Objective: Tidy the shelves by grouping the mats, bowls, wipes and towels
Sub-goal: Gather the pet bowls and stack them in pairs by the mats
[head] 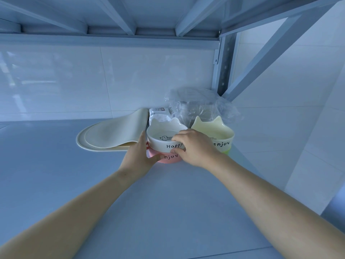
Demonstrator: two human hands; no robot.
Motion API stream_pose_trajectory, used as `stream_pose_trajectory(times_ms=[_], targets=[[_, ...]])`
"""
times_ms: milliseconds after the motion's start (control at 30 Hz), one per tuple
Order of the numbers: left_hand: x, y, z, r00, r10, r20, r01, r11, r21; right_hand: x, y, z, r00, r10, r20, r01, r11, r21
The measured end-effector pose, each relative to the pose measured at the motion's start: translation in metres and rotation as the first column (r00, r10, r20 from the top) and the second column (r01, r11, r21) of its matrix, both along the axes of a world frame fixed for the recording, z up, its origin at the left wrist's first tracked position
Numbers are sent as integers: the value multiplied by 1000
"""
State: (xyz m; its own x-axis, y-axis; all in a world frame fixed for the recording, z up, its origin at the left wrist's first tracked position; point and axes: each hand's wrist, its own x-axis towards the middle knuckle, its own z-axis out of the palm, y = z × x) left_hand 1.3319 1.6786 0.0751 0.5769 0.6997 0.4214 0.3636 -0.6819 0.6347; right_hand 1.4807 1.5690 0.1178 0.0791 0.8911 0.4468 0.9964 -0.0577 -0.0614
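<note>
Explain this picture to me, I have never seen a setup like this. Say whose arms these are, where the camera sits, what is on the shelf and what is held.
There is no machine: a person wears a camera on the head, so you look along their own arms into a shelf. The left hand cups the pink bowl and the right hand grips the white bowl stacked on it. Beside them a yellow bowl sits on a green bowl. To the left lie cream mats; behind are a white pack, likely wipes, and a clear plastic bag.
</note>
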Motion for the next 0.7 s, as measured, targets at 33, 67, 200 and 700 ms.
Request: stream_pose_trajectory(times_ms=[33, 67, 200, 700], targets=[[0, -1, -1, 1000, 1, 1, -1, 1000, 11, -1, -1, 0, 1000, 0, -14, 0, 1000, 2], [0, -2, -1, 1000, 3, 0, -3, 1000, 21, -1, -1, 1, 1000, 1, -23, -1, 1000, 3], [0, -3, 3, 1000, -3, -25, 4, 999, 35, -2, -1, 0, 1000, 0, -20, 0, 1000, 3], [3, -17, 20, 980, 60, -192, -24, 982, 185, 0, -3, 3, 999, -6, -34, 5, 1000, -29]])
